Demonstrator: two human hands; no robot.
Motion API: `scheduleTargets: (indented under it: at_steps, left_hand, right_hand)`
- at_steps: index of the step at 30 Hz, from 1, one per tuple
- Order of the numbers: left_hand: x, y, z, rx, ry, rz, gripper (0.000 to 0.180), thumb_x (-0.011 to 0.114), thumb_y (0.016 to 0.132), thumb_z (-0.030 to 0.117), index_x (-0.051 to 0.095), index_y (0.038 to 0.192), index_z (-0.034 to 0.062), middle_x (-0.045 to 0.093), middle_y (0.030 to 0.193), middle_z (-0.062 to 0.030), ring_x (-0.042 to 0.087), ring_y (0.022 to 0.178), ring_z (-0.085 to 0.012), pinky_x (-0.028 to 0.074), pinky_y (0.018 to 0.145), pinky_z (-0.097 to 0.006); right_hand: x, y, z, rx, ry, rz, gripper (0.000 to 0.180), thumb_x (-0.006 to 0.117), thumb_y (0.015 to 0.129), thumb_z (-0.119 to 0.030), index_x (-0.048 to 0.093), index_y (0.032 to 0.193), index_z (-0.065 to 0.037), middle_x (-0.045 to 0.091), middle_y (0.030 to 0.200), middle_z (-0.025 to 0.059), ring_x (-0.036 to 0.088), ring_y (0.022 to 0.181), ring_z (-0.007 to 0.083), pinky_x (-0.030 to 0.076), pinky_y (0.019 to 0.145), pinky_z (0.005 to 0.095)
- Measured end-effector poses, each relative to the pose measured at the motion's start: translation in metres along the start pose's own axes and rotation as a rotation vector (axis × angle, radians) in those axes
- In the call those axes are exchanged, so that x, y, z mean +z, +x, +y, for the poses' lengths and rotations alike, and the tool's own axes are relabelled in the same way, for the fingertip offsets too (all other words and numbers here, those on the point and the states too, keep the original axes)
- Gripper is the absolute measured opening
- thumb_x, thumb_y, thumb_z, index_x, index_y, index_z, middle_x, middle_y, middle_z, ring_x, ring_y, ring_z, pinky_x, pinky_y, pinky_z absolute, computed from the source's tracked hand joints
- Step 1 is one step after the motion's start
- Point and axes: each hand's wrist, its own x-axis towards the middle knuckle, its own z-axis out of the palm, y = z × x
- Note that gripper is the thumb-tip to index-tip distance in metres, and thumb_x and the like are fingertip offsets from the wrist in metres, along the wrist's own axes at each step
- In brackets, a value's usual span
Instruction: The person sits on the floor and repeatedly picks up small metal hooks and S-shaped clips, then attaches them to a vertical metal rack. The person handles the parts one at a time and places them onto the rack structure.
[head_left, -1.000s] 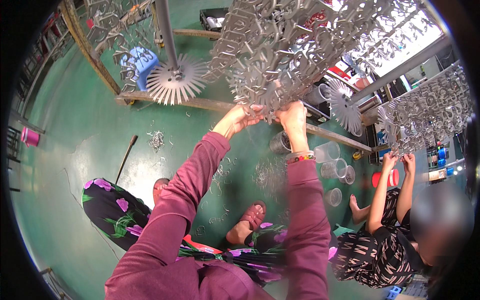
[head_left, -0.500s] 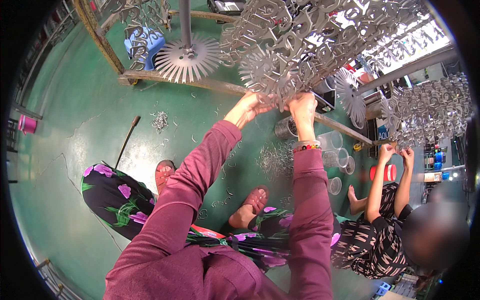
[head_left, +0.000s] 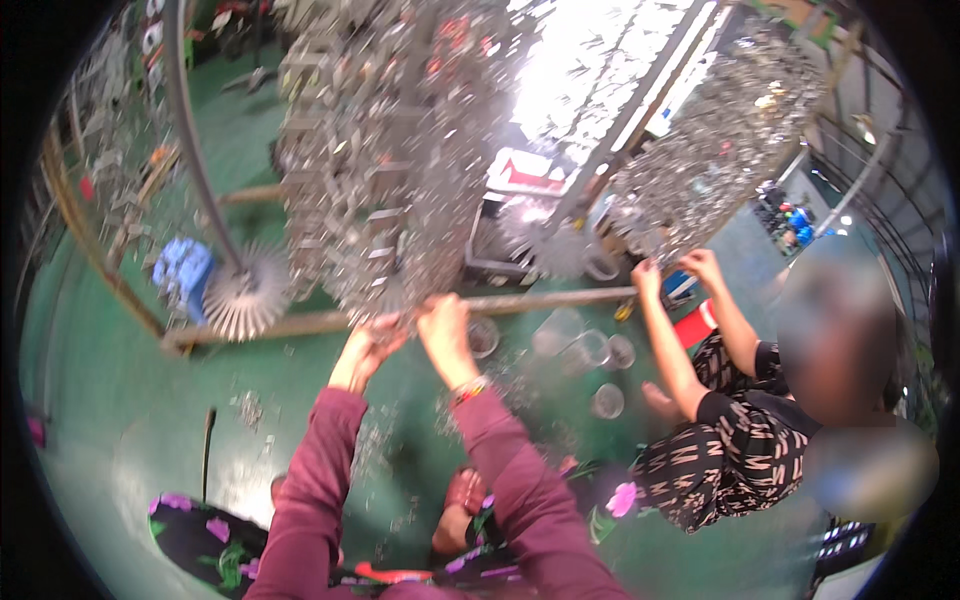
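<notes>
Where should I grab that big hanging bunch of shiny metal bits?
Probably its bottom edge, coming from below. The hanging metal cluster dangles from above, so only its underside is reachable; the left hand and right hand touch it there. Blur hides each grip.

Workshop: hanging metal-part racks (head_left: 400,180), green floor (head_left: 120,400)

Count: two hanging clusters of small metal parts, one big (head_left: 390,150) over the wearer's hands, one (head_left: 720,150) at upper right; two round spiky metal discs, one (head_left: 243,295) by the left pole and one (head_left: 540,240) at centre. Four raised hands: wearer's left hand (head_left: 368,342) and right hand (head_left: 440,325), plus the two hands (head_left: 675,270) of one co-worker (head_left: 740,440). About four clear round containers (head_left: 590,350) on the green floor (head_left: 110,400), one blue thing (head_left: 180,272) at left; the loose parts are too blurred to count.
</notes>
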Motion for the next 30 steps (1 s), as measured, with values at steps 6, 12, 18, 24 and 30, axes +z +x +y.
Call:
scheduleTargets:
  at_steps: [6,12,18,24,30]
  left_hand:
    - [-0.006,0.003,-0.009,-0.035,-0.132,-0.093,0.014,0.060,0.083,0.012,0.062,0.094,0.0032,0.065,0.101,-0.0120,0.061,0.096,-0.0278,0.049,0.088,-0.047]
    - [-0.001,-0.007,-0.003,0.039,-0.190,-0.143,0.023,0.058,0.083,0.005,0.056,0.104,0.0000,0.062,0.108,-0.0164,0.060,0.101,-0.0311,0.049,0.091,-0.049]
    - [0.005,-0.009,-0.003,0.083,-0.161,-0.054,0.033,0.059,0.082,0.003,0.048,0.112,-0.0050,0.051,0.116,-0.0205,0.051,0.111,-0.0415,0.042,0.099,-0.054]
    - [0.021,-0.013,0.001,0.100,-0.179,-0.072,0.026,0.060,0.080,0.003,0.053,0.104,-0.0052,0.055,0.113,-0.0216,0.056,0.105,-0.0387,0.047,0.093,-0.052]
    - [0.000,-0.005,0.001,0.093,-0.226,-0.087,0.019,0.059,0.081,0.005,0.057,0.096,-0.0052,0.059,0.108,-0.0228,0.059,0.101,-0.0392,0.048,0.091,-0.051]
  right_hand:
    - [-0.006,-0.010,0.001,-0.007,0.042,0.012,0.015,0.066,0.073,-0.010,0.064,0.073,0.004,0.060,0.072,0.0265,0.061,0.074,0.0421,0.049,0.064,0.0446]
    - [-0.002,-0.011,-0.002,-0.002,0.027,-0.058,0.017,0.066,0.076,-0.012,0.064,0.073,0.004,0.059,0.066,0.0245,0.060,0.069,0.0433,0.049,0.065,0.0466]
    - [-0.003,-0.015,0.001,-0.358,-0.045,0.140,0.015,0.060,0.072,-0.011,0.063,0.064,0.001,0.060,0.067,0.0236,0.062,0.066,0.0379,0.046,0.058,0.0453]
    - [0.002,-0.011,0.011,-0.069,-0.021,-0.066,0.017,0.064,0.078,-0.013,0.066,0.078,0.004,0.064,0.077,0.0226,0.064,0.069,0.0348,0.049,0.062,0.0427]
    - [-0.035,-0.041,-0.009,0.231,0.434,-0.042,0.024,0.061,0.087,-0.013,0.066,0.103,0.004,0.068,0.081,0.0116,0.062,0.060,0.0120,0.053,0.048,0.0250]
